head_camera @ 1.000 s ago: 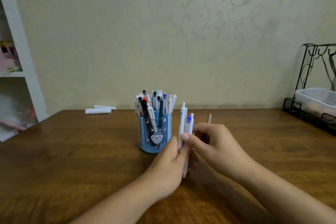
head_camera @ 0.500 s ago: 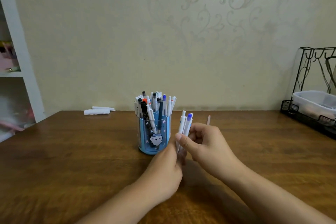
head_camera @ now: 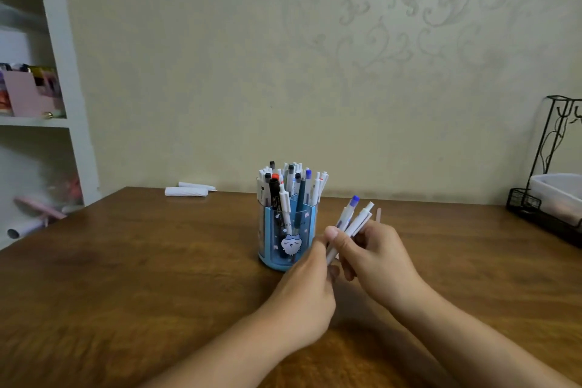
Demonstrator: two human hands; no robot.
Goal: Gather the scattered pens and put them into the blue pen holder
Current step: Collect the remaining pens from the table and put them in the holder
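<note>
head view: pens (head_camera: 352, 224) now seemingly tilted right, previously upright.

soft, dim, even light on my view; faint shadows under my forearms on the table (head_camera: 126, 277); no glare; the shelf (head_camera: 59, 72) at left is blurred, and edges bow from wide-angle distortion

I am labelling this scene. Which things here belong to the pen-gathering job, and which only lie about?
Belong to the job:
blue pen holder, already holding many pens
bundle of white pens, gripped in the right hand, left hand at its lower end

Only lying about:
rolled white papers
black wire rack
white shelf
</note>
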